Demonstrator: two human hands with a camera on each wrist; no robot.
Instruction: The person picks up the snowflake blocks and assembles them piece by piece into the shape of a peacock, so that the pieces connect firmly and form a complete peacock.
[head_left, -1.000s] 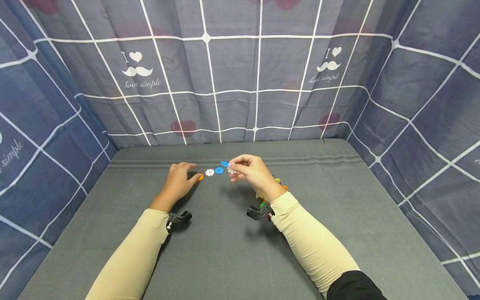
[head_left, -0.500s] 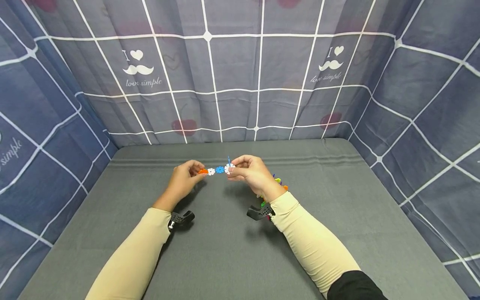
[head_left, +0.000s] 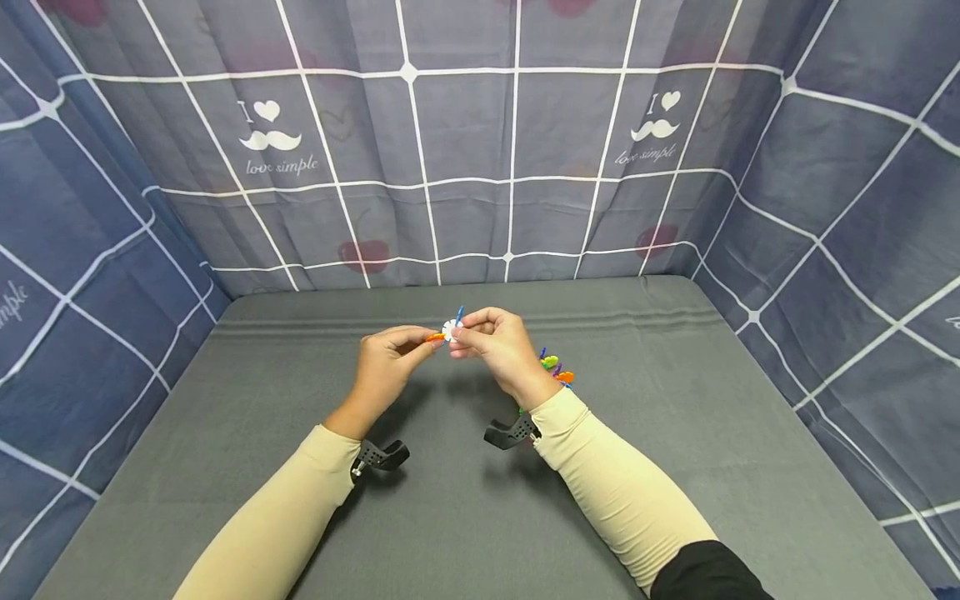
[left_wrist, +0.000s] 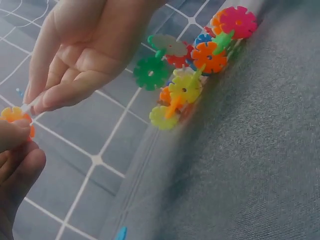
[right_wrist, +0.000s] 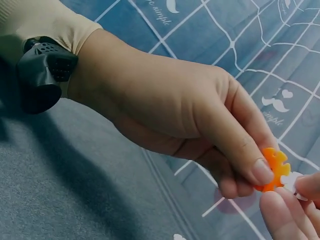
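My left hand [head_left: 384,362] pinches an orange notched plastic disc [right_wrist: 277,169] between thumb and fingers. Facing it, my right hand [head_left: 506,346] pinches a white notched disc [head_left: 450,330], and a blue disc [head_left: 460,315] stands up edge-on from that piece. The orange disc's rim is right at the white one, with both hands raised over the grey table. In the right wrist view a sliver of a white piece [right_wrist: 179,237] shows at the bottom edge; a blue tip [left_wrist: 121,233] shows low in the left wrist view.
A cluster of joined notched discs [left_wrist: 185,89] in green, yellow, orange, pink and blue sits on the table beside my right wrist, partly hidden by it in the head view. Grey-blue checked curtains [head_left: 480,125] enclose the table [head_left: 450,517] at the back and sides.
My left hand has taken up the orange disc and moved right with it to the white disc. The white and blue discs seen between the hands earlier are now hidden in the head view.
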